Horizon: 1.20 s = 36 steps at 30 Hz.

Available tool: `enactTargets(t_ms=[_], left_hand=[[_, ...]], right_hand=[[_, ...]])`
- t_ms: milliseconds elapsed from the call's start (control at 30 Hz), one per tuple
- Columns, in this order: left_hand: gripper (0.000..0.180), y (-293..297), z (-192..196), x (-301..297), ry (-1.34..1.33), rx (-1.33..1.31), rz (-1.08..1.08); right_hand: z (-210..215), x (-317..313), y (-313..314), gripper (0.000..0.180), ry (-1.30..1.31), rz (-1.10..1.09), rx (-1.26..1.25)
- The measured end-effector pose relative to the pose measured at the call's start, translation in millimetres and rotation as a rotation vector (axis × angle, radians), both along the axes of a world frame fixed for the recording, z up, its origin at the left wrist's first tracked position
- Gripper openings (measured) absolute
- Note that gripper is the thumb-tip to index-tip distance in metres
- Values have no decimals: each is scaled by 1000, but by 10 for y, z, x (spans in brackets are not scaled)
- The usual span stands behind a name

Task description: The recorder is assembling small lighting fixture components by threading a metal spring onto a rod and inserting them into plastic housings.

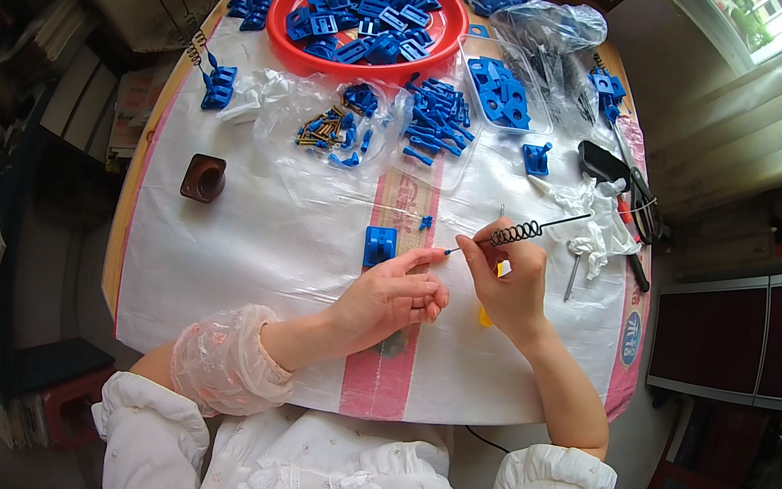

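Right now the right hand (pixel 509 288) is pinched shut on a thin rod with a black coil spring (pixel 517 233) wound around it. The rod's long axis slants from upper right, out past the spring, down-left to a small blue tip just above the left hand (pixel 395 298). That left hand rests on the desk (pixel 238 252), fingers loosely curled and seemingly empty, fingertips almost touching the rod's tip. A blue square block (pixel 380 245) lies just left of it, nearer the left hand.
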<state>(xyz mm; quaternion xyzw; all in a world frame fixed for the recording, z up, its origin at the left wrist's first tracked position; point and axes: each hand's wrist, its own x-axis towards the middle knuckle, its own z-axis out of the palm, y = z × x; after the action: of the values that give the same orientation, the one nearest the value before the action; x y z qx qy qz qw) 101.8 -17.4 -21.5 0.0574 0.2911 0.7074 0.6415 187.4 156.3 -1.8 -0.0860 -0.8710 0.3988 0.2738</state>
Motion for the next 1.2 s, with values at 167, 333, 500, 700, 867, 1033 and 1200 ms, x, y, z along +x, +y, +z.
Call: enactTargets(t_ms=[167, 333, 500, 700, 867, 1033, 1200], left_hand=[[62, 1, -7, 5, -3, -1, 4], [56, 11, 37, 18, 6, -38, 18], [60, 1, 19, 5, -1, -7, 4], [59, 4, 5, 6, -2, -6, 2], [60, 3, 9, 5, -1, -7, 2], [58, 8, 46, 17, 8, -41, 17], [60, 2, 33, 11, 8, -22, 7]], right_hand=[[0, 4, 4, 18, -8, 1, 7], [5, 0, 2, 19, -6, 6, -1], [-6, 13, 10, 17, -32, 4, -15], [-3, 4, 6, 18, -16, 7, -12], [0, 15, 7, 16, -37, -2, -27], [1, 8, 6, 16, -25, -1, -2], [-5, 4, 6, 18, -12, 4, -2]])
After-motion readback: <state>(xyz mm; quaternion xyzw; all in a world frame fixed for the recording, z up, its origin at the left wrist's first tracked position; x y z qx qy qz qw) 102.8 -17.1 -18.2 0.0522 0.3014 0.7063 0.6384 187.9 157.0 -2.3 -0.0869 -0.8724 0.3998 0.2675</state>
